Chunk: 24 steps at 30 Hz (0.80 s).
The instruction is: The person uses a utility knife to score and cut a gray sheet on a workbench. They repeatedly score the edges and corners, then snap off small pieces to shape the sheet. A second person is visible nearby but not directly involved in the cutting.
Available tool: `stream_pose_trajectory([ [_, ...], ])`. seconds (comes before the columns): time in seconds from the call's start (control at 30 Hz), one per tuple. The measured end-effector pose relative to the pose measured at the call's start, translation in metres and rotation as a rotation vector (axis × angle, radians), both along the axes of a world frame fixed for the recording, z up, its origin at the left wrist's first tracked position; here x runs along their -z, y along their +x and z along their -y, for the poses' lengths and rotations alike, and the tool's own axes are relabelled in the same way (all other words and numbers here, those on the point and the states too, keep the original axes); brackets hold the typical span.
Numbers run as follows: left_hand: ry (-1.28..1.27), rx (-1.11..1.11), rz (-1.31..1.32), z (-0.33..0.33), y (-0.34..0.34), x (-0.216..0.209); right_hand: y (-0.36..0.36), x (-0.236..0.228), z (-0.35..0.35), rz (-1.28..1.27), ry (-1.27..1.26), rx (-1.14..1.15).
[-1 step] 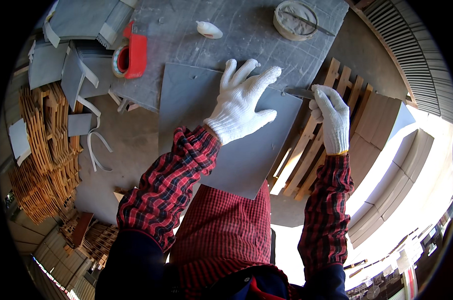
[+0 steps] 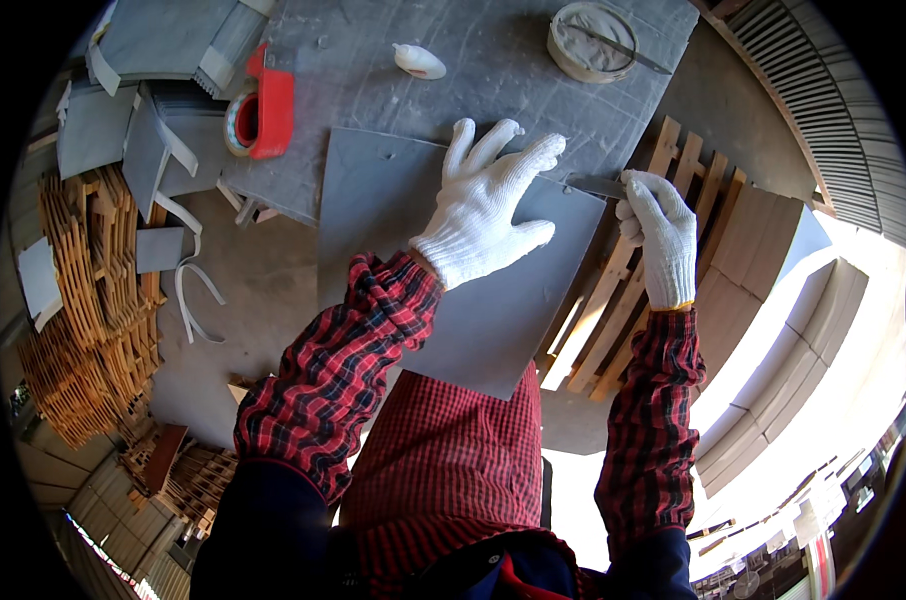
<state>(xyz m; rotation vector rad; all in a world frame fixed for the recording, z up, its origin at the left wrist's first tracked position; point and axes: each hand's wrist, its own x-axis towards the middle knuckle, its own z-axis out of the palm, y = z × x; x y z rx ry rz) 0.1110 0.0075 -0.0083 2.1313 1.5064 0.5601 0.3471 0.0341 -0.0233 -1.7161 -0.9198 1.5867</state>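
Observation:
A flat grey board (image 2: 373, 220) overlaps the near edge of the worktable (image 2: 343, 65) and juts out toward my body. My left hand (image 2: 488, 205), in a white knit glove, lies over the board with its fingers spread, holding nothing. Just off the board's far right corner, my gloved right hand (image 2: 663, 235) pinches a thin metal blade (image 2: 598, 186), perhaps a putty knife. The blade's tip points left, at the board's edge; whether it touches cannot be made out. My right fingers hide its handle end.
Farther back on the table are a small white bottle (image 2: 419, 62), a red tape dispenser (image 2: 273, 105) and a bowl of grey paste (image 2: 583, 70) with a tool across it. Wooden pallets (image 2: 613, 320) and stacked boxes (image 2: 748, 255) stand at right. Grey panels (image 2: 163, 40) are piled at left.

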Motion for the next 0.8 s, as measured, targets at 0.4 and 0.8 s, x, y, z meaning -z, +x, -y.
stream_pose_trajectory([
  [0.4,0.024,0.055,0.07,-0.004,-0.004,0.011,-0.021,-0.001,0.004,-0.06,-0.002,0.14],
  [0.8,0.185,-0.029,0.135,-0.002,-0.002,0.016,0.003,-0.018,0.024,-0.111,0.074,0.226],
])
